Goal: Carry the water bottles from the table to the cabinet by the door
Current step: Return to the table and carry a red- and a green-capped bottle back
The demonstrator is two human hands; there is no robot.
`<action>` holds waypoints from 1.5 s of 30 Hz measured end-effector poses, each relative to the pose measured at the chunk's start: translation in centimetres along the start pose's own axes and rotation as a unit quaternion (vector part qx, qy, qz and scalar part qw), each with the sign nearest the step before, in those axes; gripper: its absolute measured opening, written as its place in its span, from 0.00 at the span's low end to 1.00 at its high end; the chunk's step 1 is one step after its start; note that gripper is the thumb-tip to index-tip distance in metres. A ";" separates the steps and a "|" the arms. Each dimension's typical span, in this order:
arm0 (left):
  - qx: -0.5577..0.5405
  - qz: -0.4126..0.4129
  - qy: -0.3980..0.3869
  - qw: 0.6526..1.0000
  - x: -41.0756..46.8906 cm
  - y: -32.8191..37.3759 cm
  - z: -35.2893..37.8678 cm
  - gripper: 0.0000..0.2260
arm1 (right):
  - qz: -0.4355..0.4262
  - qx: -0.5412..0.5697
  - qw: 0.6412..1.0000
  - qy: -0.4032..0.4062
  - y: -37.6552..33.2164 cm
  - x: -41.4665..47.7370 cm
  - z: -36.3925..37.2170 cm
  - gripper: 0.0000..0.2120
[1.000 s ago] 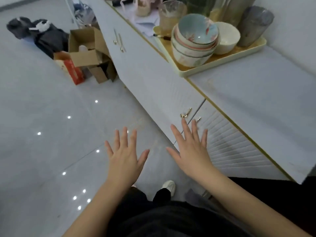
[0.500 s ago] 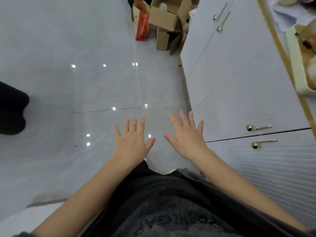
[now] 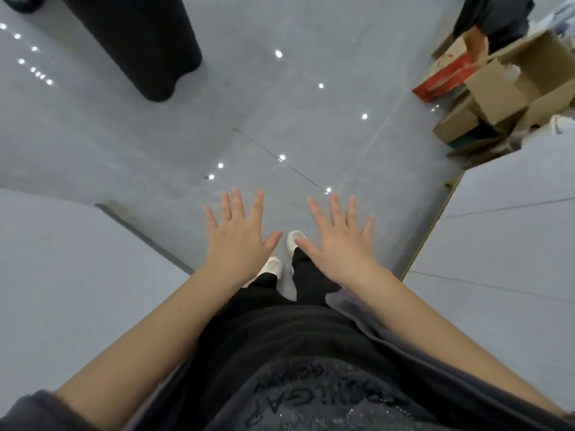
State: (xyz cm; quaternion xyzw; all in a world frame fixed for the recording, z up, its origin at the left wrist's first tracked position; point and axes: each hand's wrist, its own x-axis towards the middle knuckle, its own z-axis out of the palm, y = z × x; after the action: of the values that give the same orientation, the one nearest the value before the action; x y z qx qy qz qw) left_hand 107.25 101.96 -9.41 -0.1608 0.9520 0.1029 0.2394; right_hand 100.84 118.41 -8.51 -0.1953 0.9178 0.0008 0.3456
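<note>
The left hand (image 3: 236, 241) and right hand (image 3: 339, 244) are spread flat above a lane of grey floor (image 3: 280, 104) that runs open straight ahead. A white cabinet (image 3: 504, 244) walls the lane on the right, and a pale flat surface (image 3: 62, 275) hems it on the left. Cardboard boxes (image 3: 513, 85) crowd the floor past the cabinet's far end. A tall black shape (image 3: 140, 42) stands far left.

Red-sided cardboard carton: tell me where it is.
Head view, upper right: the red-sided cardboard carton lies on the grey tiled floor, just left of the open brown cardboard boxes, beyond the white cabinet.
</note>
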 end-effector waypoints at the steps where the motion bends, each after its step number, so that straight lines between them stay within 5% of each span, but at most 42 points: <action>1: -0.005 -0.024 0.005 1.000 0.1 -0.2 -0.1 0.35 | -0.023 -0.018 1.000 -0.008 -0.1 0.9 -0.5 0.36; 9: -0.138 -0.226 0.002 0.964 -0.4 1.0 -0.1 0.34 | -0.192 -0.164 0.966 -0.050 -1.1 7.1 -5.2 0.36; 20: -0.243 -0.357 0.001 0.902 -0.9 0.7 1.1 0.34 | -0.305 -0.257 0.913 -0.084 -6.7 10.5 -5.7 0.36; 45: -0.266 -0.324 -0.029 0.908 8.6 -24.7 -7.6 0.34 | -0.260 -0.243 0.931 -0.077 -31.0 23.3 -11.5 0.36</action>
State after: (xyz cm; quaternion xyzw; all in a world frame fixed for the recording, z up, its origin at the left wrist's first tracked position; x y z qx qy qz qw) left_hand 105.65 74.79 -10.02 -0.5148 0.7779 0.2733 0.2351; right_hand 88.73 79.90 -10.40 -0.5050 0.7771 0.1489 0.3449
